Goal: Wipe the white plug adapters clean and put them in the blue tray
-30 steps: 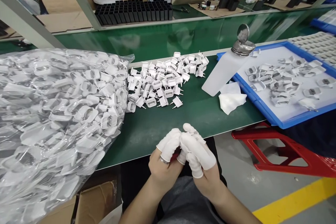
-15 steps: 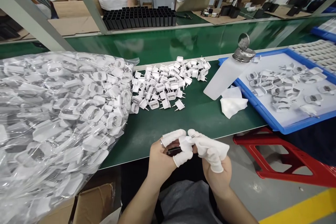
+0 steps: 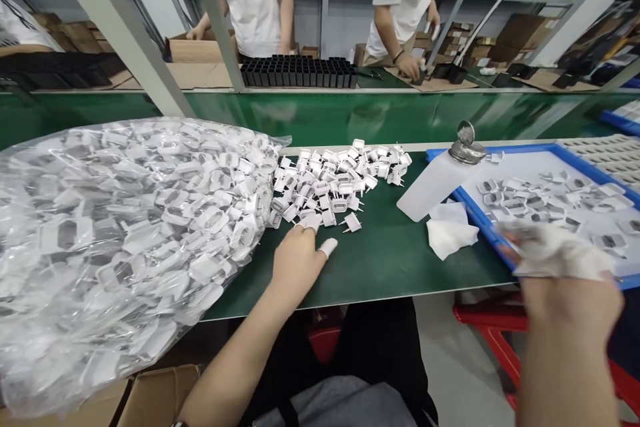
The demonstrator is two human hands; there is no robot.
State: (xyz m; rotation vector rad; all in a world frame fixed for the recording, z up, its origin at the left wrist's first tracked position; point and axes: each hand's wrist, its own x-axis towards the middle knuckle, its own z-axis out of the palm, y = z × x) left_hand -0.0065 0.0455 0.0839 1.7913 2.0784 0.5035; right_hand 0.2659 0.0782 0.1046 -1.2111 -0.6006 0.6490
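Observation:
My left hand (image 3: 299,255), with white finger cots on, reaches out over the green table. Its fingertips rest on the near edge of a loose pile of small white plug parts (image 3: 340,177), and the thumb sticks out to the side. My right hand (image 3: 556,259), also in white cots, is smeared by motion. It hovers over the near rim of a blue tray (image 3: 469,205) that holds several more white parts (image 3: 530,197). Whether it carries anything cannot be made out.
A large clear bag of white parts (image 3: 115,233) fills the left. A frosted bottle with a metal cap (image 3: 437,180) and a white cloth (image 3: 450,235) lie by the tray. Beyond the green conveyor (image 3: 350,113) stand black holders (image 3: 300,71) and two people. A red stool (image 3: 480,323) sits below.
My hands were together near my lap on one small part. They have split: the left went forward to the pile, the right swung right toward the blue tray. The view tilted up.

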